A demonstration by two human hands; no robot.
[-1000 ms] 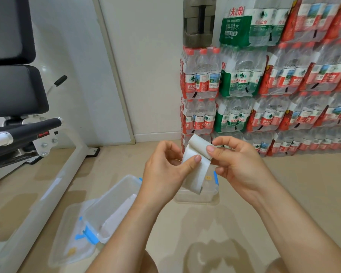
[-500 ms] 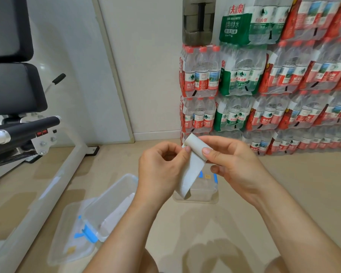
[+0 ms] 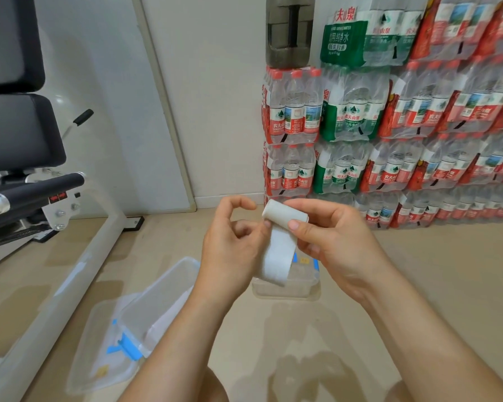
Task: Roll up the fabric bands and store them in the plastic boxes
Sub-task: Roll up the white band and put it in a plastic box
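Note:
A white fabric band (image 3: 278,256) is held at chest height, its top wound into a short roll (image 3: 283,217) and its tail hanging down. My right hand (image 3: 328,242) grips the roll between thumb and fingers. My left hand (image 3: 233,245) has its thumb against the tail just under the roll, lower fingers behind it, index finger lifted clear. On the floor below stands a clear plastic box (image 3: 285,290) with blue latches. A second clear box (image 3: 157,297) lies open at lower left, tilted on its lid (image 3: 96,361), with pale fabric inside.
A white exercise machine frame (image 3: 70,280) with black pads runs along the left. Stacked packs of bottled water (image 3: 389,140) fill the wall at the right. Beige floor lies around both boxes.
The roll has grown and turned more level while the hanging tail got shorter. My left index finger has come off the band.

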